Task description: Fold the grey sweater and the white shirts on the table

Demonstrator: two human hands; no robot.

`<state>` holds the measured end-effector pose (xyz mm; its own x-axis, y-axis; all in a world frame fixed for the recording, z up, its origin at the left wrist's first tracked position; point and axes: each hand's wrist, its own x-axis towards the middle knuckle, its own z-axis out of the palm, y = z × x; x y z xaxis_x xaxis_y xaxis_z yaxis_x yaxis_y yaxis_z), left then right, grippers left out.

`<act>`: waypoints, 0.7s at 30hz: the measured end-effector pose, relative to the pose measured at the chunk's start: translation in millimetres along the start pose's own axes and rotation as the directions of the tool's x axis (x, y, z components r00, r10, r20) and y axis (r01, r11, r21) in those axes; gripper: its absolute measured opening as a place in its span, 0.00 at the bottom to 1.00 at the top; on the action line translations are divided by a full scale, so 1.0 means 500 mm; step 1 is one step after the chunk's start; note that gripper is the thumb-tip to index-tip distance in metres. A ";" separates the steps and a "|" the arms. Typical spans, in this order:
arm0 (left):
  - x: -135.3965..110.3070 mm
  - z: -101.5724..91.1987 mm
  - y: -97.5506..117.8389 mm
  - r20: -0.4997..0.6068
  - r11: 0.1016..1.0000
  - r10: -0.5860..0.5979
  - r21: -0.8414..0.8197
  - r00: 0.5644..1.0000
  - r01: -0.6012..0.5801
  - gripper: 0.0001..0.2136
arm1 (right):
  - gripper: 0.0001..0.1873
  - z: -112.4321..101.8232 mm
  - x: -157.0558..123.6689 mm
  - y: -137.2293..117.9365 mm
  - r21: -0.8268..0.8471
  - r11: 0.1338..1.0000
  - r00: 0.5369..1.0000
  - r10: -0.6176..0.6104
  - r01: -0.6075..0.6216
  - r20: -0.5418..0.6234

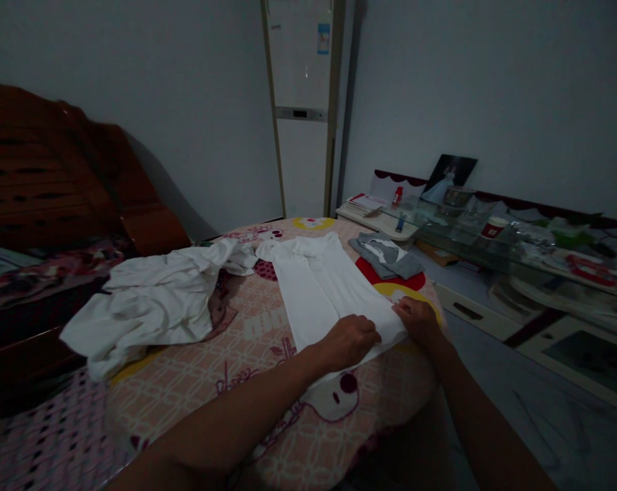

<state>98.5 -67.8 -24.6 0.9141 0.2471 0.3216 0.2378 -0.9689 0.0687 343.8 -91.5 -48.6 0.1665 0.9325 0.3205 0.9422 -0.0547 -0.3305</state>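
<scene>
A white shirt [313,279] lies lengthwise on the round table, partly folded, with a long crease running down it. My left hand [350,341] is closed on the near part of the shirt, its fingers curled into the fabric. At the near right corner, my right hand [418,319] pinches the shirt's edge. Both hands are on the same piece of cloth, a short way apart. Left of it lies a crumpled heap of white cloth [155,300], partly hanging over the table's edge. A folded grey garment [387,256] with a white patch rests beyond my right hand.
A patterned pink cloth [185,389] covers the table. To the right stands a glass-topped cabinet [456,300] with a paper cup [493,228] and a framed photo [448,177]. A wooden bench [47,164] is at left, a tall white air conditioner [303,157] at the back.
</scene>
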 end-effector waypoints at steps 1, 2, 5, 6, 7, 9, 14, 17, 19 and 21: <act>-0.002 -0.001 -0.002 -0.023 1.000 -0.004 -0.014 1.000 0.004 0.11 | 0.14 0.000 -0.001 -0.001 -0.026 1.000 1.000 0.010 -0.010 0.001; -0.005 -0.002 -0.003 -0.033 1.000 -0.001 -0.031 0.999 0.000 0.11 | 0.13 -0.001 -0.001 -0.002 -0.056 0.998 1.000 0.023 -0.023 0.005; -0.011 0.002 -0.007 0.015 0.996 0.047 -0.074 0.999 -0.046 0.11 | 0.10 -0.010 0.002 -0.009 -0.149 0.989 0.999 0.030 -0.024 0.036; -0.012 0.004 -0.008 0.040 0.995 0.064 -0.085 0.997 -0.061 0.11 | 0.10 -0.016 0.005 -0.013 -0.169 0.985 0.998 0.028 -0.019 0.053; -0.013 0.007 -0.009 0.059 0.993 0.074 -0.093 0.996 -0.068 0.11 | 0.10 -0.023 0.010 -0.018 -0.183 0.983 0.997 0.030 -0.017 0.070; -0.013 0.009 -0.011 0.070 0.991 0.081 -0.112 0.994 -0.073 0.11 | 0.13 -0.036 0.024 -0.030 -0.211 0.977 0.994 0.047 -0.025 0.101; -0.012 0.003 -0.010 0.049 0.980 0.109 -0.175 0.993 -0.099 0.10 | 0.14 -0.040 0.071 -0.072 -0.325 0.946 0.984 0.057 0.001 0.170; -0.013 0.001 -0.007 0.031 0.974 0.135 -0.186 0.990 -0.127 0.11 | 0.17 -0.018 0.095 -0.092 -0.381 0.924 0.973 0.050 0.041 0.226; -0.013 0.004 -0.007 0.023 0.974 0.157 -0.170 0.987 -0.151 0.12 | 0.18 0.001 0.104 -0.097 -0.411 0.906 0.966 0.008 0.102 0.258; -0.014 0.010 -0.008 0.023 0.975 0.175 -0.142 0.984 -0.170 0.12 | 0.17 0.019 0.105 -0.094 -0.428 0.889 0.965 -0.055 0.165 0.257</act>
<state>92.7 -65.5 -32.0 0.9490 0.0737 0.3066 0.0296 -0.9888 0.1463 305.7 -36.6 -24.9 0.0342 0.9945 0.0988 0.9891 -0.0478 0.1392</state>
